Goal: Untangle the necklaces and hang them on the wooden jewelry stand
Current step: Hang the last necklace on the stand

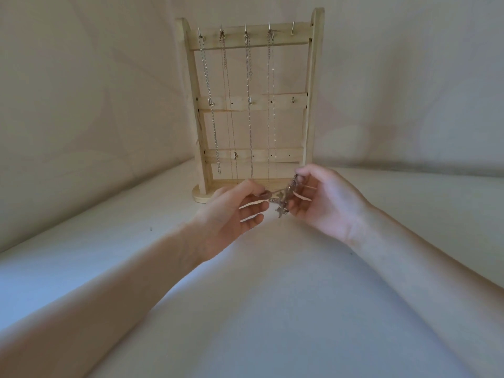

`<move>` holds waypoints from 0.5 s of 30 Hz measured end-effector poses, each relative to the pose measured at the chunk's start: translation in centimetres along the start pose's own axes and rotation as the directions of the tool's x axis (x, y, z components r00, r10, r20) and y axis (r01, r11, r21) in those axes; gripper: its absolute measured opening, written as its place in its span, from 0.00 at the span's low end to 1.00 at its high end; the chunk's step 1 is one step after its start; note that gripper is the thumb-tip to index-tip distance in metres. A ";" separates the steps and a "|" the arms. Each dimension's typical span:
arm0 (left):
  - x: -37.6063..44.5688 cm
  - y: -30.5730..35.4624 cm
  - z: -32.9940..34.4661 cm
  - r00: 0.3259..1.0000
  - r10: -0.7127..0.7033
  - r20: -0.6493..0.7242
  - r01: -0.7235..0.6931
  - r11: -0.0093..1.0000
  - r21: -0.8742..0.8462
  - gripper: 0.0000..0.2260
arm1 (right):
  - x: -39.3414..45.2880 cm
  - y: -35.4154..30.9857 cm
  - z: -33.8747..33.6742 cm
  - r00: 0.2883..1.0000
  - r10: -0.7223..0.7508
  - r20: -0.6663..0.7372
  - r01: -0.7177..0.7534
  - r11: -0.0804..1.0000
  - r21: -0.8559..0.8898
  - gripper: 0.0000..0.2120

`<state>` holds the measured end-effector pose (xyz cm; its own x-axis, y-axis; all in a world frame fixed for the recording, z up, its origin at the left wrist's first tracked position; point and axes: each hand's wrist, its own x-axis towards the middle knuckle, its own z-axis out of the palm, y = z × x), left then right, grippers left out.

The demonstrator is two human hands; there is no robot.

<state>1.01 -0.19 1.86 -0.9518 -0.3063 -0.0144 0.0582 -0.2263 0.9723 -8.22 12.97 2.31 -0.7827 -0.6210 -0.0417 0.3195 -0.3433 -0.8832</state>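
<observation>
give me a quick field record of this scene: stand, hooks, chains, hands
stand: wooden jewelry stand, upright on a pale surface
top hooks: five; four hold hanging chains, the rightmost hook is bare
left hand: pinches one end of a tangled necklace
right hand: pinches its other end
tangle: held in the air before the stand's base

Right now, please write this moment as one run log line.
hands: left and right pinch tangled necklace | stand: four chains hung, fifth top hook free
</observation>
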 end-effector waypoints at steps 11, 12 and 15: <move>0.1 1.2 -0.7 0.991 0.067 -0.120 -0.097 0.957 -0.273 0.09 | -0.1 0.4 0.5 0.997 -0.013 0.071 0.012 1.000 0.018 0.05; 0.1 1.3 -0.7 0.991 0.069 -0.114 -0.098 0.959 -0.265 0.08 | -0.1 0.4 0.5 0.998 -0.010 0.063 0.009 1.000 0.016 0.05; 0.1 1.1 -0.7 0.989 0.099 -0.112 -0.101 0.995 -0.017 0.07 | 0.0 0.2 0.2 0.999 -0.029 -0.033 0.030 0.999 0.041 0.07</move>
<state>1.22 -1.09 2.80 -0.9016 -0.4291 0.0557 0.1595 -0.2098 0.9647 -8.02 12.74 2.24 -0.8089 -0.5871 -0.0314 0.3169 -0.3904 -0.8644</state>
